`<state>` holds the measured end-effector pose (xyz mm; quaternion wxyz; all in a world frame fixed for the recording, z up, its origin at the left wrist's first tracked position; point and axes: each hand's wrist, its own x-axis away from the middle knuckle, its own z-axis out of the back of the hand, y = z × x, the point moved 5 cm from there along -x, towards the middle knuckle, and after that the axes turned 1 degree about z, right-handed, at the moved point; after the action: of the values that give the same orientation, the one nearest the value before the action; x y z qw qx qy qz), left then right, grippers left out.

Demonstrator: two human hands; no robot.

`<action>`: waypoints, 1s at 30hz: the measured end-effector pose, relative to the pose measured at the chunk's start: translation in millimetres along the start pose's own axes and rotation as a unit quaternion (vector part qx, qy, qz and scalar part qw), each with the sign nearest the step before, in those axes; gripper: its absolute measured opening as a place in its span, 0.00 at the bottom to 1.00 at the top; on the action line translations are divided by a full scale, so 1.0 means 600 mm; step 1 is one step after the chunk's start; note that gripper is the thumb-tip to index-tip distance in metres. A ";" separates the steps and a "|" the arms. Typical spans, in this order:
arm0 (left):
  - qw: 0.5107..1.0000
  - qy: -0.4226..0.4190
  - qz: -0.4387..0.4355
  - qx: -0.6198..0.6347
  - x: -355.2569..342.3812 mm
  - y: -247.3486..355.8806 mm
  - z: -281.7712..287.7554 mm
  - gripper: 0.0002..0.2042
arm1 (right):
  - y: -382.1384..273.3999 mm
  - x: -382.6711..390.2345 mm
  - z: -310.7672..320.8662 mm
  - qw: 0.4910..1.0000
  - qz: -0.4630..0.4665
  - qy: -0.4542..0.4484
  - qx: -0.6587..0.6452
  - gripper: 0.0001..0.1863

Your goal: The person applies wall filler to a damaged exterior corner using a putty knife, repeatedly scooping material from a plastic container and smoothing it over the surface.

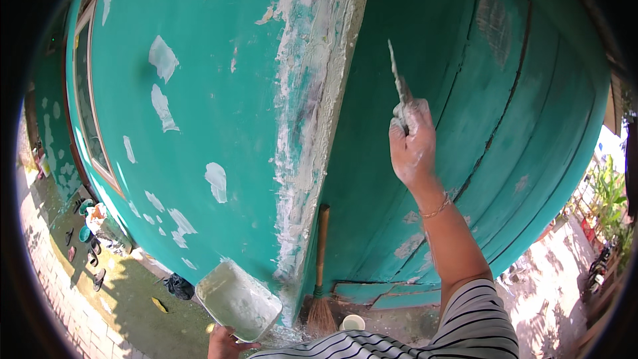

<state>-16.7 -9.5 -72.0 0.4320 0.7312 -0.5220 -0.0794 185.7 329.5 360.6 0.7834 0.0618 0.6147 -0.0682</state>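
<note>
My right hand (415, 146), smeared with white, is raised in front of the shaded green wall face and closed around a putty knife (397, 76). The knife is seen edge-on, its thin, white-crusted blade pointing up and apart from the wall. Low on the left, my left hand (228, 344) grips the rim of a shallow white rectangular tray (240, 299), coated inside with whitish paste. Left of the knife, a wall corner (302, 119) carries a long vertical band of rough white filler. White filler patches (163, 60) dot the sunlit green wall (226, 93).
A broom (321, 246) leans upright by the corner, with a small white cup (353, 322) beside it on the ground. Sandals (98, 279), a dark bag (178, 286) and a framed window (85, 86) are at left. Plants (608, 189) stand at far right.
</note>
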 end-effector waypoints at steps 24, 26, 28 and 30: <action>0.999 0.043 0.010 0.015 -0.008 -0.021 0.045 0.33 | -0.130 -0.202 0.092 0.929 0.245 0.048 0.272 0.30; 0.999 0.031 0.017 0.022 -0.016 -0.022 0.040 0.34 | -0.180 -0.242 0.101 0.909 0.273 0.045 0.311 0.26; 0.999 0.016 0.025 0.029 -0.023 -0.024 0.033 0.34 | -0.176 -0.299 0.110 0.887 0.294 0.032 0.353 0.27; 0.999 -0.005 0.037 0.033 -0.034 -0.025 0.021 0.34 | -0.141 -0.373 0.123 0.861 0.311 0.019 0.402 0.29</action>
<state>-22.7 1.6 -97.4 0.4074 0.7248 -0.5534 -0.0494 188.4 239.8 594.2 0.6595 0.5602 0.4975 -0.0610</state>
